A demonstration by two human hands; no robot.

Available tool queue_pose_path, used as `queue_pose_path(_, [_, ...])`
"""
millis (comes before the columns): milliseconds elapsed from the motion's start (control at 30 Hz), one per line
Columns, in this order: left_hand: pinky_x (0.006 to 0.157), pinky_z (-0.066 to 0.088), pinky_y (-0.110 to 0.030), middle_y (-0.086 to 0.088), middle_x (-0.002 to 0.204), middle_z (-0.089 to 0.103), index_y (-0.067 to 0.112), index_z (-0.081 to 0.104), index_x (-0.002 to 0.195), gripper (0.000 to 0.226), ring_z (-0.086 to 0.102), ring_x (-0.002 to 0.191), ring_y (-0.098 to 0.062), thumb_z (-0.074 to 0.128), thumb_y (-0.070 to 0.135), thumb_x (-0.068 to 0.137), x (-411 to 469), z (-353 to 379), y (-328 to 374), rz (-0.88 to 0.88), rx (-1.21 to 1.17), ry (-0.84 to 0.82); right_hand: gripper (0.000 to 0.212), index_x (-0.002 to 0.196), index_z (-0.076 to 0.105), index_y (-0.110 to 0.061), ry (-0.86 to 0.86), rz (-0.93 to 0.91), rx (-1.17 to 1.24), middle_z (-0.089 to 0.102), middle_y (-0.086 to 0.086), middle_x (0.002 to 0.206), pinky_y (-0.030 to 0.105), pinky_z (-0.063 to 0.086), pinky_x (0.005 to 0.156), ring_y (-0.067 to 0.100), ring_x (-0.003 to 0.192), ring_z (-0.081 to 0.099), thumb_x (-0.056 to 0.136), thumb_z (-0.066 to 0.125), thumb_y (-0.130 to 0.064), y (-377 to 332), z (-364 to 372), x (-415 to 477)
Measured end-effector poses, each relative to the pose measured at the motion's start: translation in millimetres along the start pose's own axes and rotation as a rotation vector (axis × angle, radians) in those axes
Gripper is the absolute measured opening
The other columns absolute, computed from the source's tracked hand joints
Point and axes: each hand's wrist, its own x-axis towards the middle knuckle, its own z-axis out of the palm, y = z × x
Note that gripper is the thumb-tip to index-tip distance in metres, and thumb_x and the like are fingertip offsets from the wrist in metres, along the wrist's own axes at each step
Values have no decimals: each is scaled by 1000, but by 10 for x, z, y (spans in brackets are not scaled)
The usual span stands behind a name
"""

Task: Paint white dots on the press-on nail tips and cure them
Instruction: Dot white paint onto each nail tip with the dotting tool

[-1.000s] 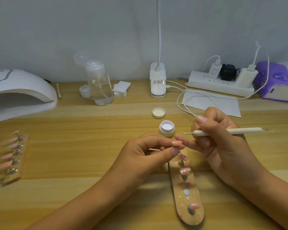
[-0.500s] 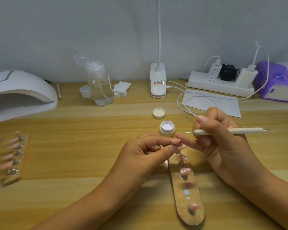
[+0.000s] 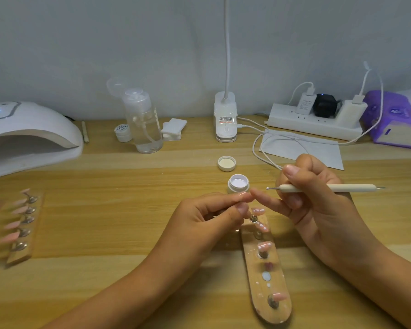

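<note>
A person's right hand (image 3: 318, 207) grips a slim cream dotting tool with metal ball ends (image 3: 325, 188), held level across the fingers with its near tip pointing left, just beside a small open white jar of white gel (image 3: 238, 184). One straightened finger of that hand touches the tip of the left index finger. The left hand (image 3: 207, 218) is curled, thumb against the metal stand (image 3: 254, 219) carrying the topmost pink press-on nail tip (image 3: 258, 211), which bears white dots; whether the hand actually pinches the stand cannot be told. The stand sits at the far end of a long rounded wooden holder (image 3: 274, 312) lying on the wooden surface (image 3: 105, 233), with more pink tips along it. The jar's white lid (image 3: 226, 163) lies upturned just behind the jar. At far left, a second wooden rack of pink tips (image 3: 22, 230) lies before a white domed curing lamp (image 3: 29, 134).
</note>
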Motion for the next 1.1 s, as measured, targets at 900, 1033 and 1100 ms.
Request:
queue_pose_path(900, [72,49,-20,-1,89,73,27,78,91,20,60,75,-3,67,35,77,12,9,-45,37,97,-33,27,57,47,-18,6,10,-13,35,4,55,39,59,72,8,46,37,78,64,-15,16,10,6])
queue_pose_path(1033, [70,49,-18,5,86,73,32,78,89,18,61,74,-1,69,41,76,14,20,-52,38,111,-16,28,57,47,-17,-3,14,-21,32,6,56,38,59,70,7,46,37,79,63,-13,16,9,-7])
queue_pose_path(1100, [69,49,-17,7,85,73,31,77,89,15,61,74,-1,67,33,79,16,21,-59,40,128,-17,28,56,47,-17,8,20,-34,33,5,54,37,59,68,7,45,38,79,63,-12,20,10,-10])
